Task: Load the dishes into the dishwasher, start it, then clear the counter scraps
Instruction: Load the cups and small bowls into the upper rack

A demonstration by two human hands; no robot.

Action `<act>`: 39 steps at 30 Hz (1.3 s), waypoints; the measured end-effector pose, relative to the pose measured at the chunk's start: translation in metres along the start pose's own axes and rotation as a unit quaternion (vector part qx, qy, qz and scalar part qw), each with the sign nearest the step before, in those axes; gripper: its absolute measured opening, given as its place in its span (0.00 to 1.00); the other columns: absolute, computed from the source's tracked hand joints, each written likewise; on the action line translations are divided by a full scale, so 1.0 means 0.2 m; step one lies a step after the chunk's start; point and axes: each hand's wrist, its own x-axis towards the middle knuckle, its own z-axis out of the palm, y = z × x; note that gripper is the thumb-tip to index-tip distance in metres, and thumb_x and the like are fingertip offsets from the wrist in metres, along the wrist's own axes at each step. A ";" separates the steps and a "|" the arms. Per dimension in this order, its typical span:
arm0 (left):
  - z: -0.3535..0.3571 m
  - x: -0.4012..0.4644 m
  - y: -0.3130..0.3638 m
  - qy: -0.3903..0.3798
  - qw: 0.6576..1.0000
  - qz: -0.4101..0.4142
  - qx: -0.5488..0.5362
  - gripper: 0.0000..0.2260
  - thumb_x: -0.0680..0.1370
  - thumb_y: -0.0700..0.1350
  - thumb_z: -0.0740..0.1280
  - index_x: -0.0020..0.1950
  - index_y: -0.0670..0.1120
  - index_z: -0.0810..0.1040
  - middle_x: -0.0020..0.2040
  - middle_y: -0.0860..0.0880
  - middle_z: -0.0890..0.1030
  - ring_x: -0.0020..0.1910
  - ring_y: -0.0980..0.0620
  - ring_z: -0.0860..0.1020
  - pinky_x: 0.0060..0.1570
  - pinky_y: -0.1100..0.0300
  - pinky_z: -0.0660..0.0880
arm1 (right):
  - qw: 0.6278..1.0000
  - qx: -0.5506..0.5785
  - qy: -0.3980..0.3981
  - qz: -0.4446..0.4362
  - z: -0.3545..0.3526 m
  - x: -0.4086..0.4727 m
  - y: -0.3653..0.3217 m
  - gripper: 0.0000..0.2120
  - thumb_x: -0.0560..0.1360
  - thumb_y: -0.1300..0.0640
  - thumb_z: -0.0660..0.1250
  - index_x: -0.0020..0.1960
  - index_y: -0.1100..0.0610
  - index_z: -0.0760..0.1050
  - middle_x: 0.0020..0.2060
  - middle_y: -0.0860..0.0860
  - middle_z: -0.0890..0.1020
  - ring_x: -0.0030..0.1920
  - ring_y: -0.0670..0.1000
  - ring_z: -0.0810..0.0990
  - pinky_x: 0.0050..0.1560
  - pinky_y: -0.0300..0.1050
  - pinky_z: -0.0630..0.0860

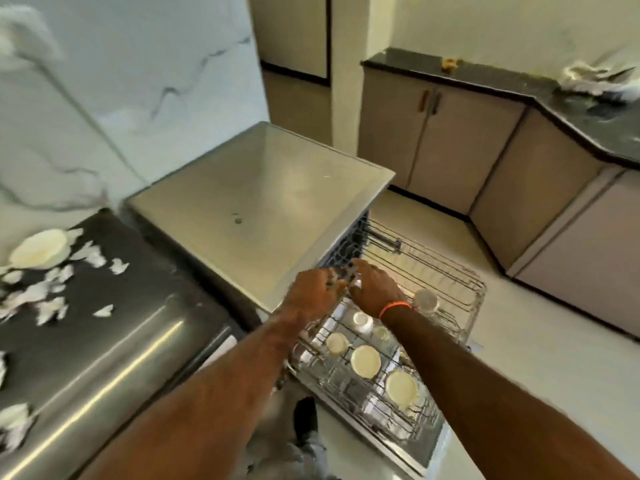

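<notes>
- Reaching over the pulled-out rack [446, 271] of the dishwasher [263, 188], both hands are meeting at its near corner; the left hand [313, 292] and right hand [375, 289] are pinching a small blurred thing between them, too smeared to name
- Sitting upside down in the rack are pale bowls [365, 361] and cups [425, 300]
- Lying on the dark counter [114, 327] at left are white scraps [52, 306] and a bowl [38, 252]
- Showing around are marble wall, beige cabinets [460, 140], pale floor; no writing is reading clearly
</notes>
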 end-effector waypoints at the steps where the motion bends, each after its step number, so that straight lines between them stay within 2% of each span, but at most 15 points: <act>1: -0.06 -0.07 -0.04 0.007 1.000 -0.016 -0.011 0.24 0.75 0.69 0.59 0.50 0.52 0.81 0.44 0.53 0.85 0.47 0.51 0.83 0.47 0.56 0.78 | 1.000 0.000 -0.003 -0.014 0.02 0.01 -0.07 0.29 0.77 0.49 0.68 0.76 0.52 0.65 0.68 0.59 0.76 0.66 0.62 0.76 0.63 0.53 0.73; 2: -0.11 -0.14 -0.09 0.022 0.999 -0.030 -0.019 0.21 0.77 0.67 0.61 0.51 0.52 0.81 0.46 0.51 0.85 0.49 0.50 0.83 0.49 0.56 0.77 | 0.999 0.000 -0.009 -0.032 0.05 0.01 -0.17 0.29 0.77 0.49 0.68 0.75 0.52 0.66 0.68 0.58 0.77 0.66 0.61 0.76 0.64 0.52 0.73; 3: -0.17 -0.21 -0.13 0.041 0.998 -0.039 -0.023 0.19 0.79 0.64 0.62 0.58 0.51 0.81 0.53 0.48 0.85 0.56 0.48 0.82 0.56 0.55 0.76 | 0.998 0.001 -0.015 -0.054 0.08 0.01 -0.25 0.29 0.77 0.50 0.68 0.75 0.52 0.66 0.69 0.57 0.76 0.66 0.60 0.76 0.65 0.51 0.73; 5: -0.28 -0.35 -0.23 0.072 0.996 -0.053 -0.016 0.25 0.82 0.62 0.61 0.71 0.47 0.76 0.69 0.46 0.78 0.69 0.48 0.74 0.70 0.55 0.69 | 0.994 0.003 -0.040 -0.102 0.15 0.01 -0.43 0.29 0.77 0.55 0.67 0.77 0.52 0.65 0.70 0.55 0.75 0.69 0.57 0.74 0.68 0.48 0.70; 6: -0.33 -0.40 -0.27 0.087 0.994 -0.062 -0.023 0.26 0.82 0.62 0.61 0.72 0.46 0.75 0.71 0.47 0.77 0.70 0.48 0.74 0.70 0.56 0.68 | 0.992 0.002 -0.048 -0.120 0.17 0.01 -0.50 0.28 0.78 0.57 0.66 0.77 0.52 0.65 0.70 0.53 0.75 0.69 0.56 0.74 0.68 0.47 0.69; 10: -0.55 -0.63 -0.48 0.164 0.979 -0.115 -0.044 0.23 0.82 0.62 0.60 0.66 0.47 0.79 0.61 0.48 0.83 0.60 0.49 0.81 0.57 0.59 0.74 | 0.975 -0.005 -0.070 -0.209 0.31 0.01 -0.85 0.26 0.76 0.58 0.67 0.74 0.53 0.70 0.65 0.53 0.79 0.65 0.56 0.76 0.66 0.47 0.70; 16: -0.77 -0.95 -0.82 0.269 0.939 -0.209 -0.048 0.25 0.82 0.60 0.63 0.72 0.46 0.76 0.69 0.47 0.78 0.69 0.48 0.75 0.69 0.54 0.70 | 0.946 -0.001 -0.101 -0.308 0.55 0.00 -1.31 0.25 0.75 0.56 0.69 0.71 0.52 0.73 0.65 0.53 0.80 0.64 0.55 0.79 0.65 0.48 0.73; 21: -0.92 -1.16 -1.14 0.320 0.908 -0.267 -0.039 0.24 0.82 0.58 0.65 0.72 0.45 0.74 0.69 0.46 0.78 0.69 0.47 0.74 0.68 0.56 0.68 | 0.920 -0.007 -0.134 -0.368 0.77 -0.02 -1.66 0.24 0.74 0.56 0.69 0.70 0.51 0.74 0.65 0.52 0.80 0.65 0.54 0.78 0.67 0.49 0.73; 27: -1.17 -1.27 -1.53 0.338 0.890 -0.305 -0.030 0.26 0.80 0.59 0.66 0.73 0.45 0.72 0.70 0.46 0.76 0.70 0.47 0.73 0.69 0.55 0.68 | 0.885 -0.069 -0.153 -0.435 0.99 0.03 -2.10 0.25 0.74 0.53 0.67 0.71 0.50 0.72 0.66 0.51 0.79 0.66 0.54 0.77 0.67 0.49 0.73; 32: -1.36 -1.27 -1.84 0.348 0.879 -0.325 -0.038 0.27 0.80 0.59 0.67 0.73 0.44 0.71 0.69 0.45 0.76 0.68 0.47 0.74 0.67 0.53 0.71 | 0.875 -0.087 -0.150 -0.453 1.13 0.19 -2.47 0.25 0.76 0.53 0.66 0.73 0.50 0.71 0.67 0.52 0.77 0.67 0.54 0.75 0.68 0.50 0.72; 36: -1.48 -1.26 -2.05 0.329 0.883 -0.333 -0.040 0.27 0.81 0.57 0.66 0.75 0.44 0.69 0.74 0.44 0.71 0.73 0.46 0.69 0.71 0.55 0.64 | 0.870 -0.118 -0.160 -0.451 1.27 0.31 -2.73 0.26 0.76 0.53 0.67 0.74 0.51 0.69 0.68 0.53 0.76 0.67 0.56 0.74 0.68 0.50 0.71; 39: -1.55 -1.24 -2.21 0.320 0.887 -0.329 -0.043 0.28 0.81 0.58 0.66 0.76 0.44 0.68 0.75 0.45 0.70 0.74 0.47 0.68 0.72 0.56 0.64 | 0.871 -0.130 -0.165 -0.443 1.38 0.41 -2.91 0.26 0.74 0.55 0.67 0.72 0.52 0.70 0.66 0.55 0.77 0.65 0.59 0.75 0.65 0.51 0.73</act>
